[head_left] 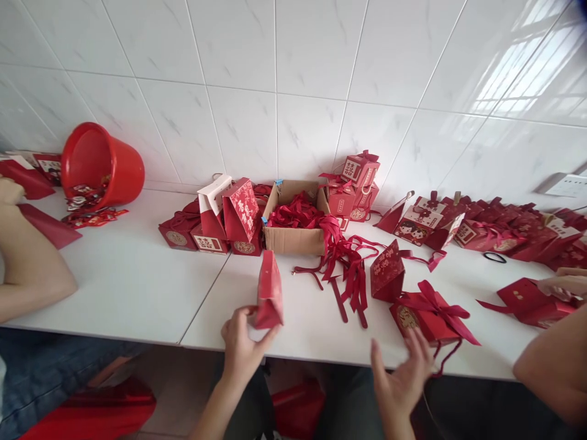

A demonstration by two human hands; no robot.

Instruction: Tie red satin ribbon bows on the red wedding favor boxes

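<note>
My left hand (245,342) grips the lower end of a red gift box (269,293), which stands tall and narrow, turned edge-on near the table's front. Its fingers close around the box's bottom corner. My right hand (403,379) holds nothing, its fingers apart and slightly blurred, just in front of a red box with a ribbon bow (431,321). Whether the fingertips touch that box I cannot tell. Behind it stands another red box with a pointed top (387,272). Loose red ribbons (351,275) trail over the table between my hands.
A cardboard box (293,240) full of ribbons stands in the middle. Left are gift boxes (213,235) and a tipped red bucket (123,171) spilling wrapped sweets. Many boxes (513,229) line the right. Co-workers' arms (34,275) reach in from both sides; one hand (566,284) holds a box.
</note>
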